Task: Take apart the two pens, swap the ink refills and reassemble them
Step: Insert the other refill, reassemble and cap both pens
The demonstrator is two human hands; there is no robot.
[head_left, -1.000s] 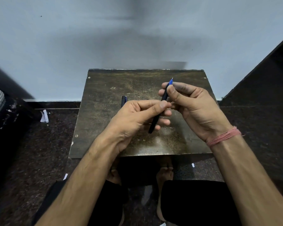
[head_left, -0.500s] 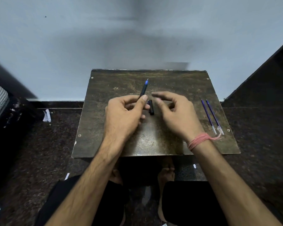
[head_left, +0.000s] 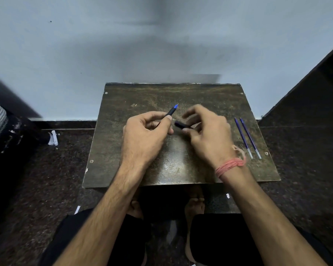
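A black pen barrel with a blue tip [head_left: 171, 112] is being held in the left hand [head_left: 144, 137], grip clamped on it, above the scuffed dark metal bench [head_left: 123, 150]. A short black pen cap [head_left: 181, 125] is being pinched by the blurred right hand [head_left: 210, 137]. Two blue ink refills [head_left: 246, 138] are lying side by side on the bench, right of that hand, with nothing lying between.

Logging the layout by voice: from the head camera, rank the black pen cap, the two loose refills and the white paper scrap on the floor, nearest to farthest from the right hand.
1. Black pen cap, at the right hand's fingertips.
2. Two loose refills, right side of the board.
3. White paper scrap, floor, far left.
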